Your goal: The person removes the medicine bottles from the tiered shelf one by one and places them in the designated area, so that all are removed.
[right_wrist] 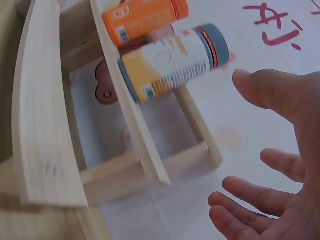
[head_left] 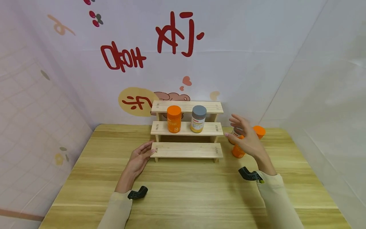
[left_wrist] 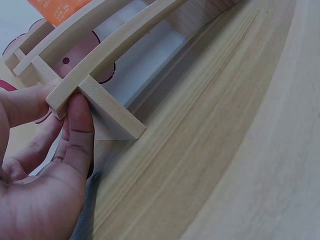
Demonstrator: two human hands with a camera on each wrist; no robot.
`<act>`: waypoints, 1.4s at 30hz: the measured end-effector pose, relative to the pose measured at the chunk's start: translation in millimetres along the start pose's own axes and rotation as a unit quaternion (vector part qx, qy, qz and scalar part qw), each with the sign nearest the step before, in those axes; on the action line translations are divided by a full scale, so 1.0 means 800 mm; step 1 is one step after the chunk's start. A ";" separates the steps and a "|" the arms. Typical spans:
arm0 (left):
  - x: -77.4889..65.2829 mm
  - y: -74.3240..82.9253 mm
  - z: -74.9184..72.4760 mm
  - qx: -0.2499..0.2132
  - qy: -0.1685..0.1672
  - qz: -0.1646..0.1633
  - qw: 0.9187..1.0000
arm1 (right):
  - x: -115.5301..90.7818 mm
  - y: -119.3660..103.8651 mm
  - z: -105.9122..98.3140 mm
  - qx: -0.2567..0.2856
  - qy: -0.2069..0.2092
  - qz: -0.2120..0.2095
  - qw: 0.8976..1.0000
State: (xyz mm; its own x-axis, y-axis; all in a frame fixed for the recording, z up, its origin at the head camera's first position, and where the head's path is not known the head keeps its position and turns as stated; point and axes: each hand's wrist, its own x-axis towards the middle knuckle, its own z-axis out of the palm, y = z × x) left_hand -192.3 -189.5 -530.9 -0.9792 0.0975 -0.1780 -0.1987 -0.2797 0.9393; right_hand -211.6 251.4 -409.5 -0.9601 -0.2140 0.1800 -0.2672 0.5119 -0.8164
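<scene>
A three-tier wooden shelf [head_left: 186,150] stands on the table. My left hand [head_left: 138,160] pinches the left end of its lowest board, thumb above and fingers beneath, as the left wrist view shows. On the middle board, an orange bottle [head_left: 174,120] stands left of a white-and-yellow bottle with a grey lid [head_left: 198,119]. My right hand [head_left: 249,140] hovers right of the shelf, fingers spread and holding nothing. Below and behind it are an orange bottle [head_left: 238,152], another orange-lidded one [head_left: 259,131] and a partly hidden pale-labelled bottle [head_left: 233,140].
The wood-grain table [head_left: 183,194] extends in front of the shelf and to both sides. A white printed backdrop [head_left: 243,57] with red characters rises right behind it. Pale side walls border the table left and right.
</scene>
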 end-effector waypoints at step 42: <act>0.002 -0.001 -0.002 0.005 -0.006 -0.003 1.000 | 0.084 -0.035 0.108 0.114 -0.039 0.009 0.993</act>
State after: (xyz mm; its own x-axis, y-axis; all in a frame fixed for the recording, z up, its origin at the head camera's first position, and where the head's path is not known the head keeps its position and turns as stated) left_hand -194.1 -190.6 -532.8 -0.9773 0.1101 -0.1810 -0.2047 -0.2702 0.9408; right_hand -261.3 151.0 -422.0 -0.9528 -0.2752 0.1286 -0.2162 0.3170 -0.9234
